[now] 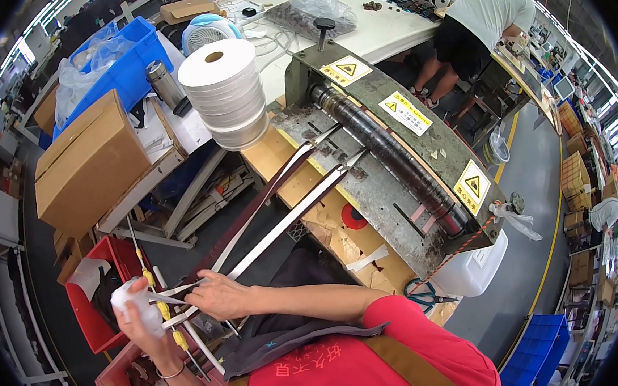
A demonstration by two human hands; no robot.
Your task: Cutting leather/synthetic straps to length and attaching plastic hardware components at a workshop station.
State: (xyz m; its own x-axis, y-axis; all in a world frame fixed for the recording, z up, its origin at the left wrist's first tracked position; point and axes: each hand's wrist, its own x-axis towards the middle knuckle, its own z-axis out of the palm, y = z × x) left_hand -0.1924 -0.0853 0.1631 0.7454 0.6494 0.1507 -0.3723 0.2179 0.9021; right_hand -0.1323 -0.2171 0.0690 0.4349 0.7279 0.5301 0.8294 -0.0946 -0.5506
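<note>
My left hand (142,335) is wrapped round a white, partly see-through wad (146,312), perhaps a bundle of thin tape or film. A pale narrow strip (168,298) runs from beside it to my right hand (219,296), whose fingers are pinched on it. Two long bands, one dark maroon with a white edge (242,223) and one white (282,224), stretch from near my hands up to the roller machine (393,150). Their far ends lie on its metal bed in front of the dark roller (393,159). My right fingertips partly hide the near ends.
A large white spool (222,91) stands left of the machine. Nearby are a cardboard box (93,166), a blue crate (114,70) and a red bin (87,283). Scissors (422,296) lie on the wooden bench near my right elbow. Another person (487,15) bends over at the far right.
</note>
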